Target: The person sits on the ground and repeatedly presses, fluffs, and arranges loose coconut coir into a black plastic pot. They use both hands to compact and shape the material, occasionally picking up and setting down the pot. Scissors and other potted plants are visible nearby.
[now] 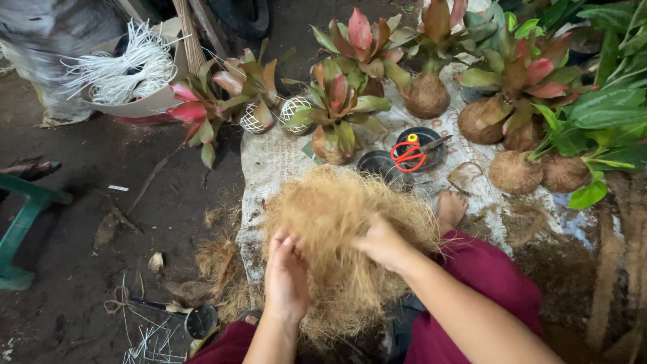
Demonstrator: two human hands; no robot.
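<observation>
Squatting on the ground, the person has the left hand (286, 271) and right hand (381, 243) both sunk into and gripping the mound of coconut fibre (344, 229) on a pale printed sack (276, 158), where loose strands could snag the red-handled scissors (410, 155) just beyond.

At twelve o'clock we see red-handled scissors (409, 155) lying across a round black tray (423, 143) on a printed sack (276, 158). Red-and-green potted plants (337, 101) with coir-wrapped root balls (515, 172) crowd from eleven to two o'clock. We find a bundle of white cords (125, 67) at ten o'clock and a green stool (20, 222) at nine.
</observation>
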